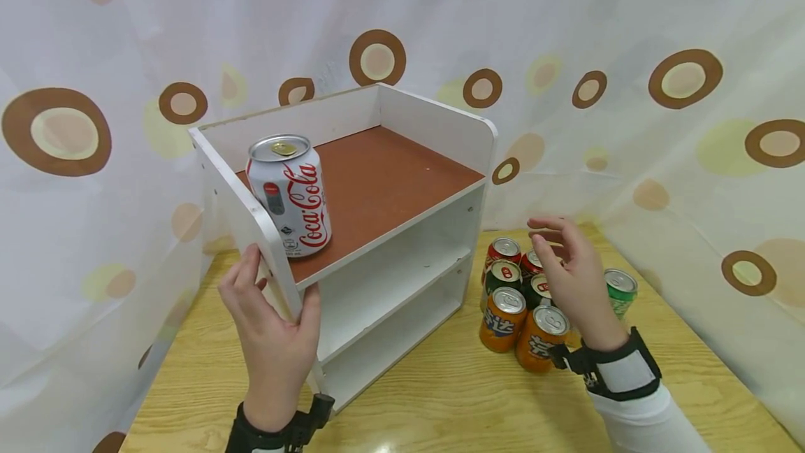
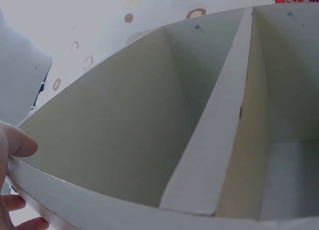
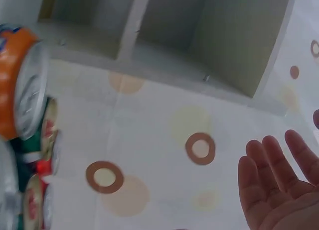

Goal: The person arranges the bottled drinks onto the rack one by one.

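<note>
The left hand (image 1: 275, 338) gripped the shelf (image 1: 390, 180); the right hand (image 1: 575, 289), its fingers (image 3: 249, 177) released, hovered near the cans (image 1: 505, 307). Firm bracing and an unhurried, vertical reach seemed best.

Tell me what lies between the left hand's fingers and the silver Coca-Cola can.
The white side panel: the head view shows the fingers of the left hand outside it, the can inside.
</note>
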Available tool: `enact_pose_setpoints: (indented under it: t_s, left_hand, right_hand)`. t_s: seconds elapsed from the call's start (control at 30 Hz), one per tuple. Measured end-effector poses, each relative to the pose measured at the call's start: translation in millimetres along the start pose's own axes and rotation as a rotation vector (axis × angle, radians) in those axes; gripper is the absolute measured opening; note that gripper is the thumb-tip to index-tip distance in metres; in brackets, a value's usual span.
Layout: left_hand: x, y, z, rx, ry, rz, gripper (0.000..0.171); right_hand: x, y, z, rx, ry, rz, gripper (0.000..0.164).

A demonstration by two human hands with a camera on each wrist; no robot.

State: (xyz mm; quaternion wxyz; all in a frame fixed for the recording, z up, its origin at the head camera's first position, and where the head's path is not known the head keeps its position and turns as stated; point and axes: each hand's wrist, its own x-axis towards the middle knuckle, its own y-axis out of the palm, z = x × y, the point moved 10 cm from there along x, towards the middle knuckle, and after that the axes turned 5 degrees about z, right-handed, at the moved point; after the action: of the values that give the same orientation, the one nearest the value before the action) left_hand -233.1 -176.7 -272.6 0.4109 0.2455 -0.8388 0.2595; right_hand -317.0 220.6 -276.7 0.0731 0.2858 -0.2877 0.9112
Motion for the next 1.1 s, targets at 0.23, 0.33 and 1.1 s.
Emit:
enact_pose_setpoints:
  t_s: [0.23, 0.33, 1.1]
  left_hand:
    - [0.6, -0.4, 0.1, 0.000, 0.002, -0.007, 0.076]
    - [-0.3, -0.5, 0.6, 0.003, -0.001, -0.005, 0.076]
    - [-1.3, -1.4, -0.9, 0.014, 0.010, -0.014, 0.077]
  right_hand:
    - [-22, -7, -31, -0.104, 0.046, -0.005, 0.035]
    - [-34, -7, -42, -0.168, 0.069, 0.003, 0.037]
    - [-88, 10, -113, -0.355, 0.264, 0.127, 0.077]
